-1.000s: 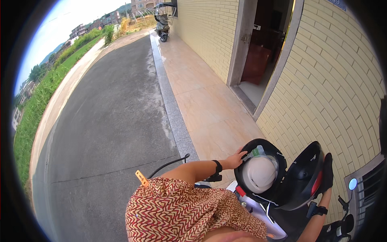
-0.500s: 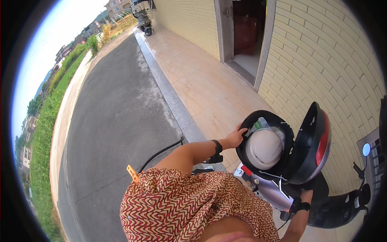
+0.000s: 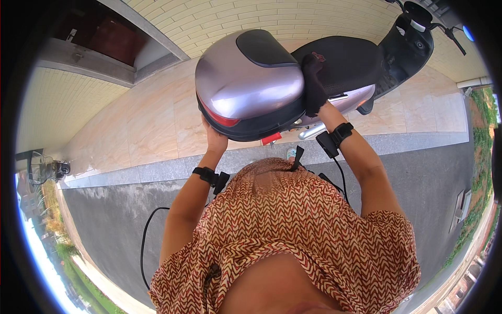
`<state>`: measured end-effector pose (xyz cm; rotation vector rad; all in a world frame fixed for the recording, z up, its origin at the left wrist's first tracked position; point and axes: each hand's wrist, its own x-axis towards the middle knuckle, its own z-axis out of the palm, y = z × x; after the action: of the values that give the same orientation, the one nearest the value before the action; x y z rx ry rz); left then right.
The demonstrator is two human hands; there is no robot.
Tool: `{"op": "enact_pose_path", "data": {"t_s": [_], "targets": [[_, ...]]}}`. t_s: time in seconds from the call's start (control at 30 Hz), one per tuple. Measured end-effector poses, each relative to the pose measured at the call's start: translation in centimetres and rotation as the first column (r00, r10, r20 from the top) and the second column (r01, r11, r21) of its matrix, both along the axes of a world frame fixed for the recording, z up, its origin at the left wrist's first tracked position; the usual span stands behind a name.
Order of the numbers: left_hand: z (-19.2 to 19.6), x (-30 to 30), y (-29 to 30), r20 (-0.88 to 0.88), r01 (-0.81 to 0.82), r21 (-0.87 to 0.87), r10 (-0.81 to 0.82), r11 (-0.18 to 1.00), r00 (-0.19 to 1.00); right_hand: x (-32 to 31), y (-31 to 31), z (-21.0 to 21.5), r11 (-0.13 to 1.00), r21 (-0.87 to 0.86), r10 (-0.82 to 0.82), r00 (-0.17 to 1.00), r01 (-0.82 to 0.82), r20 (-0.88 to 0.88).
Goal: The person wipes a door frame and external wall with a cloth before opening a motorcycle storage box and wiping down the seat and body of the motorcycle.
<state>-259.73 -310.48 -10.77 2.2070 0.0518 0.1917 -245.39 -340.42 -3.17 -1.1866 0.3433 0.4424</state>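
I see my left hand [image 3: 215, 140] pressed up against the underside of the storage box [image 3: 250, 83] at the back of the scooter [image 3: 361, 63]. Its fingers lie flat against the dark lower rim, just beside the red reflector strip; most of them are hidden by the box, so I cannot tell how far apart they are. My right hand [image 3: 314, 86] wears a black glove and rests on the box's right side, where the lid meets the black seat [image 3: 342, 60]. Its fingers are curled together over that edge, gripping it.

The box sits directly ahead of both sets of fingers, between them. Its silver lid with a black pad on top is down, so I cannot see anything inside it. Under the fingers of my left hand runs the dark base of the box; beyond the fingers of my right hand are the seat and, further off, the handlebar [image 3: 429, 21].

Both wrists carry black straps with cables. Below the fingers lie tan paving tiles [image 3: 157, 120], a grey kerb and the asphalt road [image 3: 104, 209].
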Motion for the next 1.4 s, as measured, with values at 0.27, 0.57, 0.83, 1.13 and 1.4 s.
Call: {"op": "enact_pose_path", "data": {"t_s": [0.27, 0.57, 0.83, 1.13, 1.4], "targets": [[1.8, -1.1, -0.9, -0.005, -0.077, 0.012, 0.077, 0.997, 0.997, -0.2, 1.2, 3.6, 0.973, 0.218, 0.093, 0.991, -0.071, -0.096], [7.2, -5.3, 2.6, -0.185, -0.156, -0.693, 0.036, 0.704, 0.982, -0.6, -1.0, -2.0, 0.978, -0.176, 0.101, 0.993, -0.108, -0.053], [13.4, 2.5, -1.0, 0.256, -0.010, 0.074, -0.009, 0.997, 0.967, -2.1, 5.2, 6.1, 0.242, -0.895, 0.907, 0.241, 0.375, 0.346], [12.6, 8.9, -3.5, 0.241, 0.010, 0.459, -0.135, 0.888, 0.961, 10.5, 6.3, 1.9, 0.628, -0.775, 0.583, 0.706, -0.077, 0.402], [15.1, 5.2, -1.8, 0.190, 0.022, 0.521, -0.141, 0.854, 0.972, 0.5, 0.8, -5.6, 0.974, 0.056, 0.215, 0.975, -0.219, 0.063]]}}
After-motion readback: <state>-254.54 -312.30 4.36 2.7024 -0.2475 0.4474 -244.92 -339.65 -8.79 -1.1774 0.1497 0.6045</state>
